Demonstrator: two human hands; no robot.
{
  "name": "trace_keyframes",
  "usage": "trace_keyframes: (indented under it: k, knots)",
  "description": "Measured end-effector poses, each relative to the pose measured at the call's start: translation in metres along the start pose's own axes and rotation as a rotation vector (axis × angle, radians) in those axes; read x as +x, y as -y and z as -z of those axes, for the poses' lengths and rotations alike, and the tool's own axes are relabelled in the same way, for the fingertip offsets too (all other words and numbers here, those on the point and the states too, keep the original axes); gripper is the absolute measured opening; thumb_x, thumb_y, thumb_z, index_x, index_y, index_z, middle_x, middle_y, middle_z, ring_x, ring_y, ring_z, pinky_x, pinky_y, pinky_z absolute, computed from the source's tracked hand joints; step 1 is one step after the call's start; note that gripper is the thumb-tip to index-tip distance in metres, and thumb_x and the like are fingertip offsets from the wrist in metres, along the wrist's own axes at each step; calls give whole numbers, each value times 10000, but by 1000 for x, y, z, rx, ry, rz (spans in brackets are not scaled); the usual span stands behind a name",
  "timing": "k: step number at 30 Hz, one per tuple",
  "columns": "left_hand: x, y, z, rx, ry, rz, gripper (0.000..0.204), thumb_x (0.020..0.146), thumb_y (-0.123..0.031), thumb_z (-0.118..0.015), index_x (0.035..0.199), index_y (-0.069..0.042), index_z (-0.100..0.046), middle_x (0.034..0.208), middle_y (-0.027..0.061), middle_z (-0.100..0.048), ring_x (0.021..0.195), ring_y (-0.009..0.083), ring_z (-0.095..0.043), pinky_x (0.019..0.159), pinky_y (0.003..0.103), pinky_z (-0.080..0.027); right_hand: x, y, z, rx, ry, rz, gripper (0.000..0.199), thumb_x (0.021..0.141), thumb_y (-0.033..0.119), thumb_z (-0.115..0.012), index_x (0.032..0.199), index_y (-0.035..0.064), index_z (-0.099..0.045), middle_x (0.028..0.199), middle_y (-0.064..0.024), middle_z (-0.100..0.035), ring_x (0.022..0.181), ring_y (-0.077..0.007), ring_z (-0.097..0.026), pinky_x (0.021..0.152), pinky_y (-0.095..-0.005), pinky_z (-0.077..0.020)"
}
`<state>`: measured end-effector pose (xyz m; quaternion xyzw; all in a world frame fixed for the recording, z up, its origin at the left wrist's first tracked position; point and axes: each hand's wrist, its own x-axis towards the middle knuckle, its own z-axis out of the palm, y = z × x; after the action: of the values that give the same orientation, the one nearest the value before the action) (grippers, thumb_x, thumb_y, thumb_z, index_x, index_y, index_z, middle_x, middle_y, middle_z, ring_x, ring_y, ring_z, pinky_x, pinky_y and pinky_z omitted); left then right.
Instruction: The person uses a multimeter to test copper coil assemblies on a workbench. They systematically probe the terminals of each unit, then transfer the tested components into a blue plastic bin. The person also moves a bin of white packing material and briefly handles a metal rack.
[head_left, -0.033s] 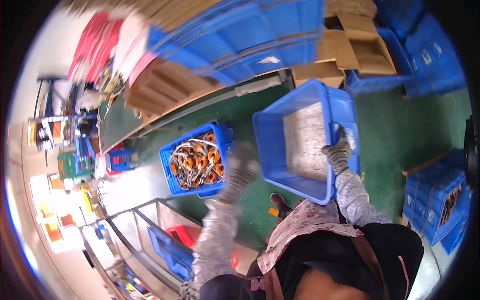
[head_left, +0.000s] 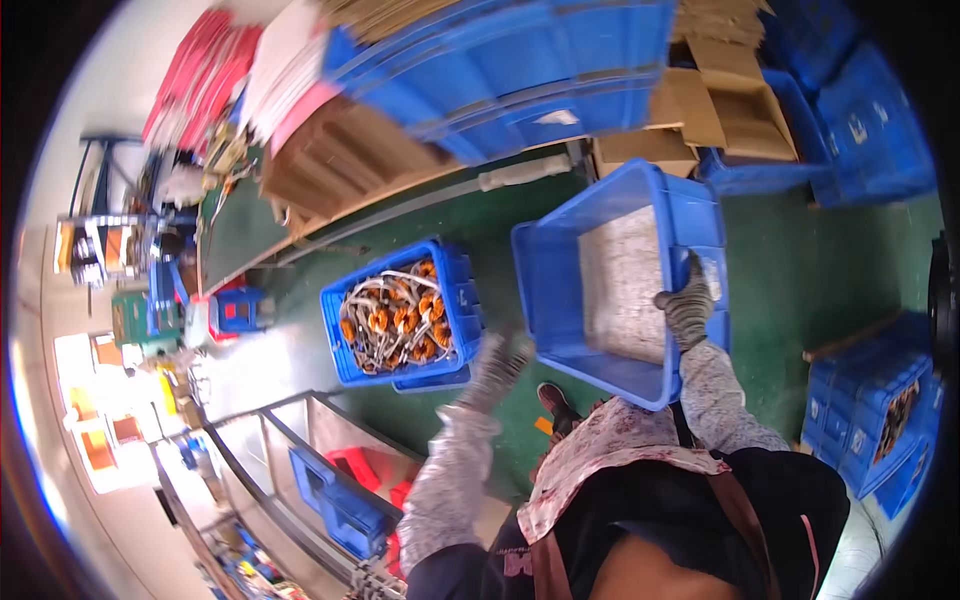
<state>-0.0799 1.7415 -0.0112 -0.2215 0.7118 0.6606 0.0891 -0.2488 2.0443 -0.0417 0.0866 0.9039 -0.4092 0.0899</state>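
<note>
My right hand [head_left: 686,306], in a grey knit glove, grips the right rim of a large blue plastic crate [head_left: 560,300] and holds it tilted in front of me. The crate's bare pale bottom shows and nothing lies in it. My gloved left hand [head_left: 495,365] is blurred, with its fingers apart, just off the crate's near left corner and holding nothing. To the left of it, a smaller blue crate [head_left: 455,285] stands on the green floor, full of orange-and-copper wound coils [head_left: 395,320] with white leads.
Stacked blue crates [head_left: 520,70] and flattened cardboard boxes [head_left: 720,100] lie ahead. More blue crates [head_left: 870,420] stand at the right. A metal-framed cart [head_left: 300,450] with a blue bin and red parts is at the lower left. My shoe [head_left: 555,405] is below the held crate.
My left hand has dropped a little, away from the crate's left wall. The crate and my right hand have stayed where they were.
</note>
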Motion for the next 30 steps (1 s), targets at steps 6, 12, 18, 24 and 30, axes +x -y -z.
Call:
trace_keyframes:
  k: [6, 12, 18, 24, 30]
  knots:
    - [-114, 225, -16, 67, -104, 68, 209, 846, -118, -536, 1039, -41, -562, 949, 19, -592, 873, 111, -530, 758, 244, -422, -94, 95, 16, -344, -42, 48, 857, 474, 155, -676, 1267, 106, -356, 1034, -167, -574, 927, -306, -565, 831, -333, -436]
    - [-142, 284, 26, -270, -108, 140, 240, 828, -197, -569, 1018, -50, -570, 904, 64, -572, 830, 175, -514, 750, 289, -405, -134, 140, 28, -570, -205, 593, 854, 498, 129, -652, 1289, 94, -333, 1054, -184, -559, 948, -305, -554, 868, -318, -417]
    - [-184, 260, 43, -715, -173, 492, 442, 853, -406, -485, 1155, -83, -474, 916, 31, -547, 801, 149, -518, 740, 302, -429, -188, 267, 59, -5, 330, 417, 718, 552, 45, -588, 1246, 27, -402, 1141, -145, -497, 908, -196, -512, 718, -276, -464]
    - [-184, 172, 133, -1583, -596, 58, 655, 791, -571, -454, 1241, -106, -356, 1172, 90, -451, 999, 261, -476, 784, 421, -451, -161, 284, -46, 318, 406, 640, 664, 599, 66, -590, 1240, 45, -420, 1004, -88, -547, 732, -173, -526, 636, -292, -458]
    - [-226, 137, 330, -1225, -917, -162, 795, 732, -566, -544, 1313, -108, -251, 1281, 104, -348, 1143, 303, -380, 890, 484, -373, -186, 342, -239, 545, 612, 551, 392, 634, 93, -570, 1022, 34, -563, 688, 10, -545, 550, -113, -483, 535, -238, -426]
